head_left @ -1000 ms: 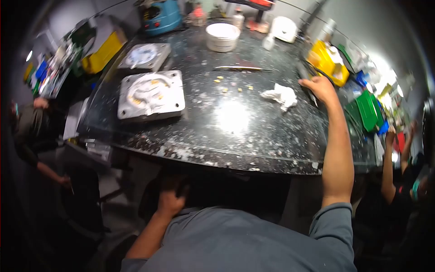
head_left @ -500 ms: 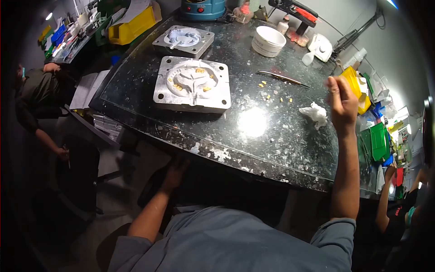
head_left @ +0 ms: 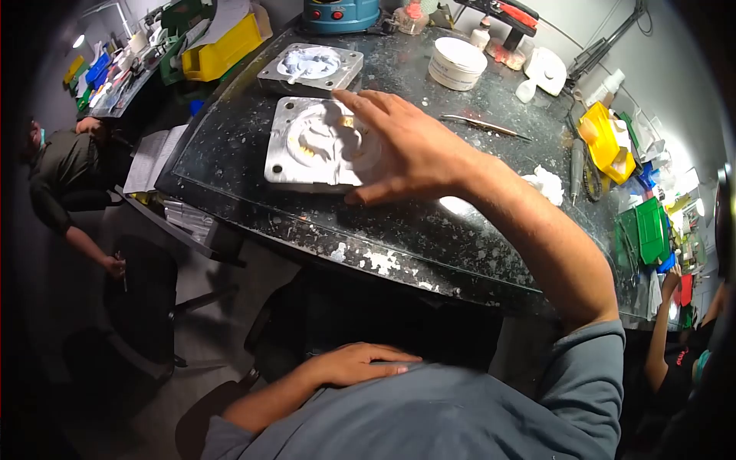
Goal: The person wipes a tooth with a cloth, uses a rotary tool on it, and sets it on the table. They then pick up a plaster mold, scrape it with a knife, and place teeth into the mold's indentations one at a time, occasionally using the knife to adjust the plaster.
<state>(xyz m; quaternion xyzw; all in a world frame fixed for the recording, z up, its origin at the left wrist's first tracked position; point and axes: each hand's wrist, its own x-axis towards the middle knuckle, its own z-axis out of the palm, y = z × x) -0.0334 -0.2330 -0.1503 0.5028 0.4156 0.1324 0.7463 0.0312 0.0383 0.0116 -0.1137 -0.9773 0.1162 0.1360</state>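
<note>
My right hand (head_left: 410, 149) reaches over the right side of the near metal mould (head_left: 280, 146), thumb and fingers spread apart at its far and near edges; whether it touches the metal I cannot tell. White material and small yellowish pieces lie in that mould's cavity, partly hidden by the hand and its shadow. My left hand (head_left: 360, 363) rests flat against my shirt below the bench, fingers stretched out and holding nothing. Behind the near mould sits a second metal mould (head_left: 345, 67) with bluish-white material in it.
On the bench (head_left: 230, 203) are a white tub (head_left: 457, 65), a thin metal tool (head_left: 484, 126), crumpled white material (head_left: 546, 185) and a handpiece (head_left: 576, 170). Yellow bins (head_left: 222, 47) stand at the back left. One person (head_left: 69, 165) sits at left; another's arm shows at right.
My right hand has swung left from the bench's right side to the near mould and opened. My left hand has come up from under the bench edge onto my shirt.
</note>
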